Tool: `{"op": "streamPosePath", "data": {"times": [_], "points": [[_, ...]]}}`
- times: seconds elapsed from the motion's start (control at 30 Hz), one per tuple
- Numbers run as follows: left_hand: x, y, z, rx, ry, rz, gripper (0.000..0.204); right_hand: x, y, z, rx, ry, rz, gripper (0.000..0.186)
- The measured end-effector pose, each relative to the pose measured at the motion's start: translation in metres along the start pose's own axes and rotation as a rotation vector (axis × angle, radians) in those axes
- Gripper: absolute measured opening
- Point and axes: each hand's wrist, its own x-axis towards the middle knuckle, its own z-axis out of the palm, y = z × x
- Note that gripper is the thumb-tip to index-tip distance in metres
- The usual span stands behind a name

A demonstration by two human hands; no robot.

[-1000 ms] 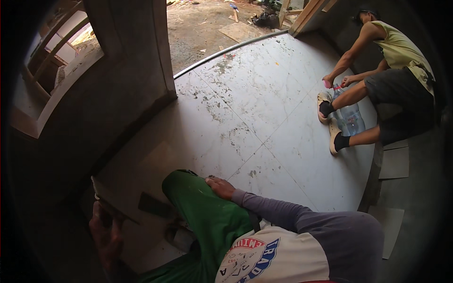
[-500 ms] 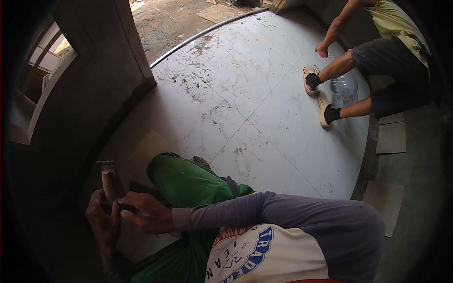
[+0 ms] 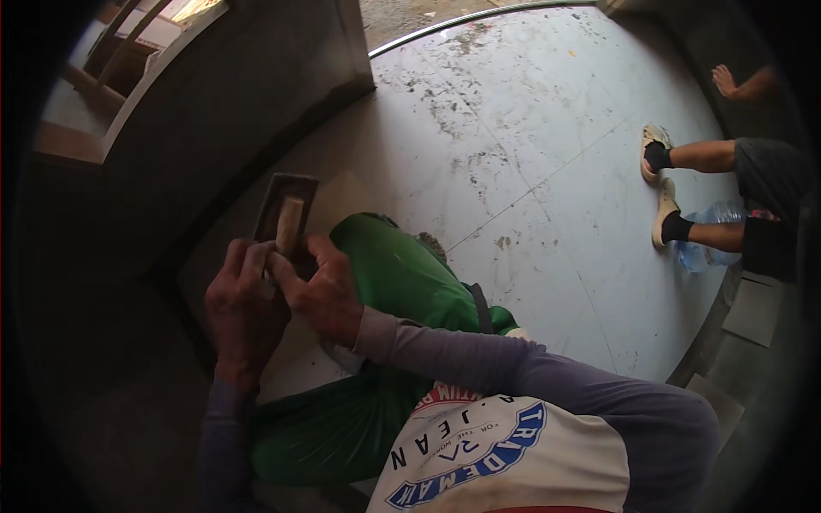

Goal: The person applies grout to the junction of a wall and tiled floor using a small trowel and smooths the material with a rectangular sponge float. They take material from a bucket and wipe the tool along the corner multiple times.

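Two curled hands [image 3: 323,289] meet at a wooden-handled tool [image 3: 291,221].

Hand tool [image 3: 290,222] located left of centre, at the fingers of the left hand [image 3: 246,299] and right hand [image 3: 323,289], left of the person's bent knee [image 3: 380,256]. Wall [image 3: 265,94] runs along the left of the tiled floor [image 3: 569,239]; window opening [image 3: 162,81] in it, upper left. Co-worker's shoes [image 3: 664,209] on the floor, far right; bottle [image 3: 697,256] just behind them. Loose tiles [image 3: 753,312] nearer, along the right edge.
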Motion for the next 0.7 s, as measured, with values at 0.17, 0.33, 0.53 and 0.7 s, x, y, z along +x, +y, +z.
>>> {"op": "streamPosePath", "data": {"times": [0.17,0.33,0.53,0.7], "points": [[-0.006,-0.004,-0.011,-0.275,-0.103,-0.09,0.053,0.021,0.013,-0.001,0.183,-0.085,0.116,0.03],[-0.029,-0.023,-0.043,-0.431,-0.35,-0.306,0.055,0.079,0.072,-0.043,0.123,0.052,0.067,0.028],[-0.087,-0.035,-0.079,-0.301,-0.23,-0.687,0.047,0.194,0.123,-0.075,0.145,0.244,0.077,0.037],[-0.113,-0.05,-0.066,-0.442,-0.427,-0.86,0.046,0.294,0.162,-0.081,0.333,0.278,0.1,0.042]]}}
